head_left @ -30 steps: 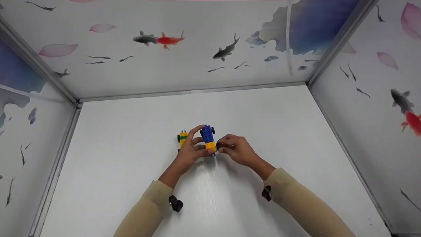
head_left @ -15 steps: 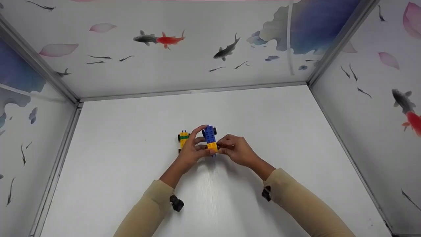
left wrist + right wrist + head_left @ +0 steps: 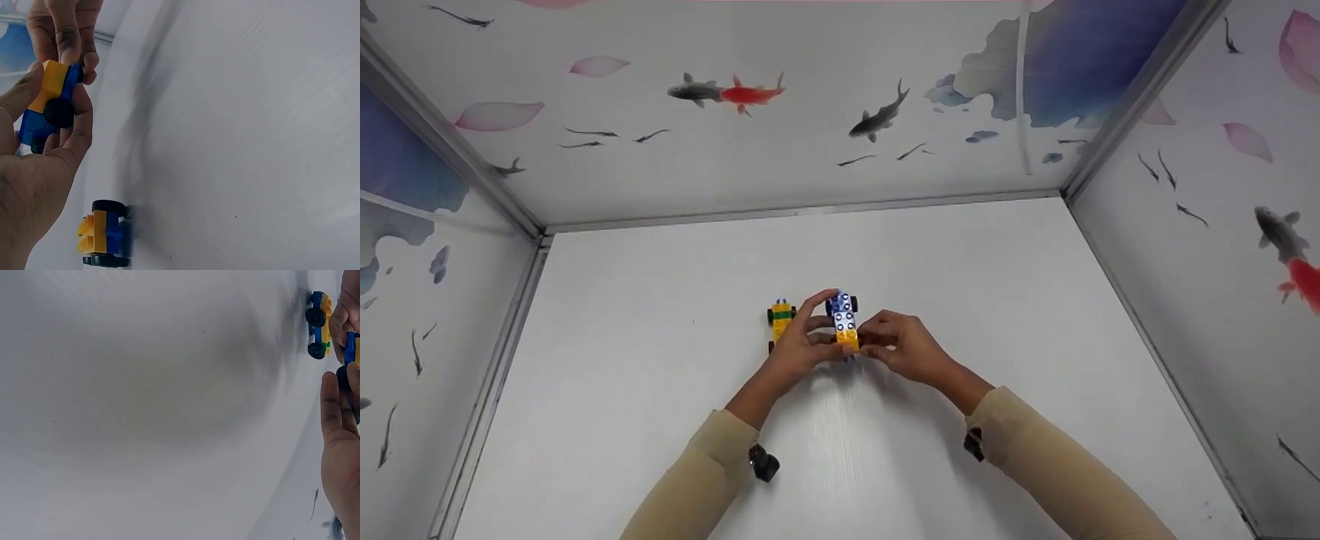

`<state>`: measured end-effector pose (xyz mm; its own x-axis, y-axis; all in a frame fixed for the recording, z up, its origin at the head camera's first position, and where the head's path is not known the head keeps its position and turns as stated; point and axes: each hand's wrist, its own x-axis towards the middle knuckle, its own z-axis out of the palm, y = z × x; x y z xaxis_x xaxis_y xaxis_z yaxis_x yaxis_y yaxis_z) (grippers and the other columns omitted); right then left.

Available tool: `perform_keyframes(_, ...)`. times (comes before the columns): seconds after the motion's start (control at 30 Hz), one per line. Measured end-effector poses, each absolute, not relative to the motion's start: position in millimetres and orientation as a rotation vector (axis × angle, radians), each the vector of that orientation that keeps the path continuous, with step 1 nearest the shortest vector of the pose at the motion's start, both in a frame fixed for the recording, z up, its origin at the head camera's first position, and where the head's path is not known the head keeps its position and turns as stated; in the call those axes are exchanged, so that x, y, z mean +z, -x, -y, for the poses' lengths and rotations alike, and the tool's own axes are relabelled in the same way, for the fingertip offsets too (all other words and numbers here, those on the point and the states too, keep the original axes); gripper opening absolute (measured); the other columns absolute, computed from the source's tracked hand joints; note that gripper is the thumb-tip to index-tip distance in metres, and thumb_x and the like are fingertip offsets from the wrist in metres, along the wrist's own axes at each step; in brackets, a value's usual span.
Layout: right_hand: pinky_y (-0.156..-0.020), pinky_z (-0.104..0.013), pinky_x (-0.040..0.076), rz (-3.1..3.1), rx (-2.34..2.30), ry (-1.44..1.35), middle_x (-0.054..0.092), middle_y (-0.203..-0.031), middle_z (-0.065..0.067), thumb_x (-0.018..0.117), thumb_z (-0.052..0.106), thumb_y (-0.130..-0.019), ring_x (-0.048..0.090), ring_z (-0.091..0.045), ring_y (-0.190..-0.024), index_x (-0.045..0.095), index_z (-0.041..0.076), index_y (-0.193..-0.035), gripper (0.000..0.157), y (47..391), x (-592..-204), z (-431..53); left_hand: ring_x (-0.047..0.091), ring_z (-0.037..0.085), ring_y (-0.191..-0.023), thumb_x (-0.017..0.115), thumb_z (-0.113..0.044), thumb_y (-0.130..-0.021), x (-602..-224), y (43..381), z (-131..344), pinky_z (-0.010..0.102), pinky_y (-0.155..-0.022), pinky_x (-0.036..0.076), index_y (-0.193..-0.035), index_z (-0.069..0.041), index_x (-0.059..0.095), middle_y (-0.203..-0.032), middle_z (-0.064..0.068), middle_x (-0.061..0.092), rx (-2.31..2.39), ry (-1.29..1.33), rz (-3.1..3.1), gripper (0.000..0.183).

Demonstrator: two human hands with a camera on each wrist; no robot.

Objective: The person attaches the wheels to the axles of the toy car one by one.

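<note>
My left hand grips a toy car of blue and yellow building bricks, thumb on the yellow end and fingers along its side. The car is held above the white table. Close against its right side, my right hand pinches a black wheel between thumb and fingers. Whether the wheel sits on its axle is hidden by the fingers. In the left wrist view, another black wheel shows on the car's near side. A second toy car, yellow, green and blue with black wheels, stands on the table left of my left hand.
The white table is bounded by a back wall and side walls printed with fish and petals. Metal strips run along their edges. Black wrist cameras sit at both sleeves.
The held car has shifted slightly right and its studded top now catches the light. The black wheel, earlier visible between the right fingers and the car, is now hidden in the head view.
</note>
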<state>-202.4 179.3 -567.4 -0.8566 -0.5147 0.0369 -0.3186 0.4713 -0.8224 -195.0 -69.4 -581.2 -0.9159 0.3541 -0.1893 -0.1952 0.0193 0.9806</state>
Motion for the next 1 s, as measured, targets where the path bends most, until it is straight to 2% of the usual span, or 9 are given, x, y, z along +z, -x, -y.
perform_keyframes(0.2,-0.098,-0.047,0.068,-2.518,-1.337,0.752,0.072,-0.128,-0.008,0.085,0.012,-0.099,0.076,-0.03,-0.119,0.081,0.015,-0.13,0.032,203.2,-565.1,-180.0,0.071,0.036,-0.132,0.091,-0.017,-0.093,-583.6,196.2,69.6,0.047,-0.108,0.064,-0.164,-0.049,0.041,-0.154,0.017,0.059,1.959,-0.157,-1.923,0.092)
perform_keyframes(0.4,-0.104,-0.055,0.065,-2.607,-1.308,0.815,0.061,-0.146,-0.01,0.094,0.021,-0.091,0.064,-0.034,-0.137,0.072,0.016,-0.147,0.061,204.3,-562.0,-177.8,0.072,0.036,-0.131,0.09,-0.016,-0.094,-583.6,196.6,68.6,0.046,-0.106,0.065,-0.166,-0.046,0.041,-0.153,0.019,0.06,1.976,-0.15,-1.919,0.092)
perform_keyframes(0.53,-0.117,-0.058,0.056,-2.691,-1.213,0.818,0.052,-0.158,-0.01,0.096,0.031,-0.089,0.056,-0.036,-0.147,0.061,0.021,-0.16,0.079,204.8,-562.5,-175.1,0.073,0.036,-0.13,0.09,-0.016,-0.094,-585.4,196.3,68.0,0.045,-0.105,0.065,-0.167,-0.045,0.04,-0.152,0.019,0.06,1.966,-0.15,-1.928,0.092)
perform_keyframes(0.63,-0.124,-0.058,0.05,-2.729,-1.14,0.832,0.046,-0.167,-0.009,0.096,0.032,-0.09,0.049,-0.037,-0.152,0.051,0.022,-0.167,0.09,205.4,-561.8,-173.5,0.073,0.035,-0.129,0.09,-0.019,-0.094,-586.4,196.0,67.6,0.046,-0.106,0.065,-0.166,-0.046,0.04,-0.152,0.019,0.061,1.953,-0.149,-1.941,0.092)
perform_keyframes(0.83,-0.124,-0.058,0.05,-2.743,-1.021,0.898,0.038,-0.178,-0.004,0.093,0.034,-0.092,0.041,-0.035,-0.157,0.043,0.023,-0.172,0.095,208.9,-558.0,-169.5,0.072,0.036,-0.131,0.09,-0.021,-0.095,-585.4,194.9,66.6,0.048,-0.107,0.064,-0.167,-0.048,0.04,-0.155,0.019,0.06,1.932,-0.161,-1.95,0.092)
perform_keyframes(1.0,-0.124,-0.056,0.051,-2.748,-0.941,0.899,0.043,-0.175,-0.004,0.095,0.036,-0.09,0.043,-0.033,-0.156,0.045,0.023,-0.171,0.096,212.2,-555.1,-168.1,0.071,0.036,-0.134,0.089,-0.024,-0.096,-583.2,193.1,65.8,0.048,-0.108,0.064,-0.168,-0.048,0.038,-0.158,0.019,0.058,1.9,-0.164,-1.956,0.092)
